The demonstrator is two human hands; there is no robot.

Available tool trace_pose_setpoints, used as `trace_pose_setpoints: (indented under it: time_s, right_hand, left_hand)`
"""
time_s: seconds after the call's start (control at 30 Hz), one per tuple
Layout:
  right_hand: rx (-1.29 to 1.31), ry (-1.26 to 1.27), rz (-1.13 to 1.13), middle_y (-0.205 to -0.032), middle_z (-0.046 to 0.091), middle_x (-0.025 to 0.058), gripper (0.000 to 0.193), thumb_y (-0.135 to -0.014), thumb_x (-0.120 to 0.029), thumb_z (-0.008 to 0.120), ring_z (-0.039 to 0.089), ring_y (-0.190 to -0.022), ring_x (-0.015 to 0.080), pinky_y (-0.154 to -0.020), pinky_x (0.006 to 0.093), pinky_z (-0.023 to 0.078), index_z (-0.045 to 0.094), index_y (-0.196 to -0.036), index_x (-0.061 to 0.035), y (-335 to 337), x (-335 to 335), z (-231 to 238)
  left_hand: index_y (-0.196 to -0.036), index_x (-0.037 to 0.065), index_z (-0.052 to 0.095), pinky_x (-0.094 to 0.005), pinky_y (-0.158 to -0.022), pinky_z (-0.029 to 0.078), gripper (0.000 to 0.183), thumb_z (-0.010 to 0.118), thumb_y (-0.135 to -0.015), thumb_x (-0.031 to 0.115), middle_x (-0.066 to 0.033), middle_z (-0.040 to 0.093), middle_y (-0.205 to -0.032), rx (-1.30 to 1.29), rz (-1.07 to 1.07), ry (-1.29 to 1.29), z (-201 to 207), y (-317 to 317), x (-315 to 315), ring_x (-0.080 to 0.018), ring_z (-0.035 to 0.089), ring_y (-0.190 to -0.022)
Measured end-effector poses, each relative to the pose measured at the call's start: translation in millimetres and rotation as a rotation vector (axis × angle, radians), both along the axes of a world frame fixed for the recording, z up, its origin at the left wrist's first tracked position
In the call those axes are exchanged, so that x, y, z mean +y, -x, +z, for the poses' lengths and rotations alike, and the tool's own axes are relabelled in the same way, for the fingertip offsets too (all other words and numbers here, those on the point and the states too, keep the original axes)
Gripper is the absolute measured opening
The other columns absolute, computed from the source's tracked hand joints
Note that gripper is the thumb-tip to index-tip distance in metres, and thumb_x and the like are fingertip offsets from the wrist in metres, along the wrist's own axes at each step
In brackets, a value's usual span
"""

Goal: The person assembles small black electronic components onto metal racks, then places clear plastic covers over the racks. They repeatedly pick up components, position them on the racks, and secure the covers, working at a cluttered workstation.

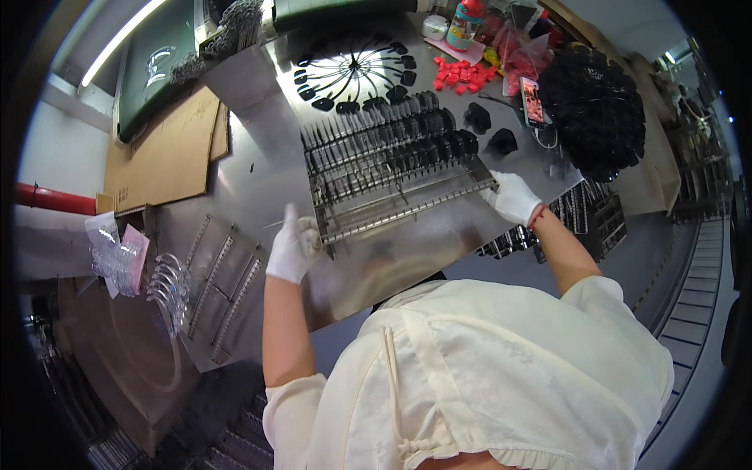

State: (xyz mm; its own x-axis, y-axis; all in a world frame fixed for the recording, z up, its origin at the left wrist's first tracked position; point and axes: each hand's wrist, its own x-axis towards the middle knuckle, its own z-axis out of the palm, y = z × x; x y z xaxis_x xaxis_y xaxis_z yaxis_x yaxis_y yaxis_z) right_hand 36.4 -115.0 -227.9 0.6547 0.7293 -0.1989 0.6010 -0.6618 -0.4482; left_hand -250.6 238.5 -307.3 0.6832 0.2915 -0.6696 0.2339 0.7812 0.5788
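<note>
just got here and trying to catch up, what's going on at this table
A person in white gloves has a slotted metal rack in front of them on the metal table. Their right hand holds its right front corner; the left hand is at the left front corner, its grip unclear. Black pieces fill rows toward the back, while the front bar shows none. Beyond lie a ring of stemmed black pieces and small red pieces.
</note>
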Motion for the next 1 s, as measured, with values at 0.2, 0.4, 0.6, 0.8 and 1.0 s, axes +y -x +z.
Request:
trace_pose_setpoints:
  time_s: [0.2,0.4,0.6,0.8,1.0]
  right_hand:
    - [-0.022,0.007,-0.021,-0.102,0.07,0.0298,0.045,-0.09,-0.027,0.063,0.067,-0.098,0.0454,-0.089,0.0502,0.054,0.064,-0.124,0.0032,12,7,-15]
    - [0.033,0.063,-0.015,-0.107,0.07,0.029,0.056,-0.087,-0.036,0.067,0.068,-0.101,0.0437,-0.09,0.0498,0.053,0.061,-0.127,0.0015,15,19,-42]
    - [0.191,0.246,0.195,-0.105,0.072,0.0252,0.057,-0.079,-0.056,0.069,0.069,-0.102,0.042,-0.093,0.0451,0.053,0.075,-0.108,-0.0069,-24,36,-33]
    - [-0.171,0.13,-0.157,-0.092,0.075,0.0158,0.024,-0.086,-0.036,0.069,0.072,-0.09,0.0382,-0.082,0.0511,0.056,0.076,-0.093,-0.0136,-4,60,-55]
    - [-0.055,0.078,-0.193,-0.093,0.075,0.018,0.03,-0.089,-0.039,0.064,0.072,-0.091,0.0388,-0.083,0.0517,0.055,0.076,-0.093,-0.012,-3,50,-64]
  left_hand:
    - [-0.095,0.004,0.064,-0.0211,-0.042,0.035,0.027,0.064,-0.104,0.03,0.0036,0.05,-0.064,0.003,0.582,-0.315,-14,7,3,-0.0057,0.041,-0.048]
    - [-0.125,-0.009,0.067,-0.0286,-0.09,0.051,0.037,0.053,-0.107,0.02,-0.0087,0.073,-0.108,0.016,0.367,-0.816,-40,-10,-35,-0.014,0.065,-0.097]
    - [-0.126,-0.01,0.067,-0.0302,-0.098,0.049,0.036,0.049,-0.107,0.015,-0.0116,0.073,-0.115,0.184,0.174,-0.945,-51,-2,-35,-0.0164,0.065,-0.106]
    - [-0.134,-0.003,0.064,-0.0185,-0.058,0.039,0.032,0.051,-0.107,0.01,0.0004,0.07,-0.101,0.096,0.097,-0.801,-50,-2,-24,-0.0002,0.05,-0.069]
    - [-0.127,-0.002,0.068,-0.0192,-0.049,0.038,0.027,0.056,-0.106,0.011,0.0027,0.063,-0.075,0.097,0.074,-0.769,-46,0,-8,-0.0027,0.048,-0.054]
